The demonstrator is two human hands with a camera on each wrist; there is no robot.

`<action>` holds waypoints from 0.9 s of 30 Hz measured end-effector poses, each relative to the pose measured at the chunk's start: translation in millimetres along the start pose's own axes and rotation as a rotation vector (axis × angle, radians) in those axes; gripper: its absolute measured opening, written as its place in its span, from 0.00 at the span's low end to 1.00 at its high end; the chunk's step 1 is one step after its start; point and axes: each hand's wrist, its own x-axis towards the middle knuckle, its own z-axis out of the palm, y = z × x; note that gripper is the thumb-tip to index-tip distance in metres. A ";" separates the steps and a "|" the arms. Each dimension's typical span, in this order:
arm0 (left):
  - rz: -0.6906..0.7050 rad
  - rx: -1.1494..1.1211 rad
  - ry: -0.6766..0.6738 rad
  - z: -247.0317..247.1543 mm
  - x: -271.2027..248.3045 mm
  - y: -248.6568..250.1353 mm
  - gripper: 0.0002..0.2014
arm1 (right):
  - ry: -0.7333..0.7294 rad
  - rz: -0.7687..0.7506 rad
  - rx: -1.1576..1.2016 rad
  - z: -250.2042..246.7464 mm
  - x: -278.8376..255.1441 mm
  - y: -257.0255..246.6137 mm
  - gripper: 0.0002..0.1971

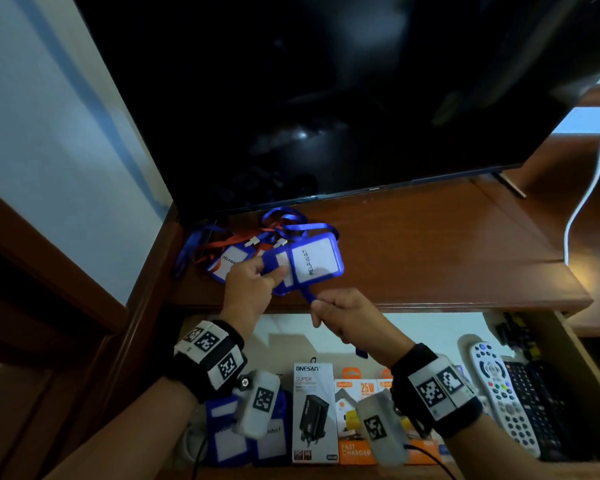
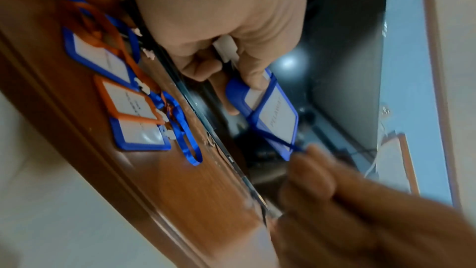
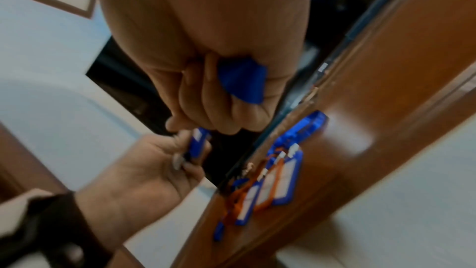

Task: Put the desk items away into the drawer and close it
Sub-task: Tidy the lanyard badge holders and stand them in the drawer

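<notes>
Pinching blue badge holder (image 1: pixel 312 261), long axis pointing away, left grip (image 1: pixel 253 289); right grip (image 1: pixel 347 315) clenches its lanyard (image 1: pixel 307 295).

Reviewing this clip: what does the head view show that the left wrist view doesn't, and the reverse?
Only the head view shows the open drawer with charger boxes and a white remote inside.
Only the left wrist view plainly shows an orange badge holder between blue ones on the desk.
Both show the left hand gripping a blue badge holder while the right hand pinches its lanyard.
</notes>
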 end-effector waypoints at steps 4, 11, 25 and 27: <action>0.115 0.376 -0.169 -2.1 -3.4 -4.0 0.08 | -0.004 -0.072 -0.140 -10.5 4.1 -18.3 0.14; 0.164 0.782 -0.830 -12.1 -12.9 3.4 0.02 | 0.053 -0.069 -0.117 -28.0 17.5 -17.1 0.17; -0.021 -0.263 -0.505 -14.2 -24.9 5.4 0.13 | 0.082 -0.110 0.481 -4.3 29.6 10.7 0.06; -0.053 -0.346 -0.431 -14.9 -25.9 2.3 0.14 | 0.079 -0.166 0.480 2.0 35.3 18.7 0.10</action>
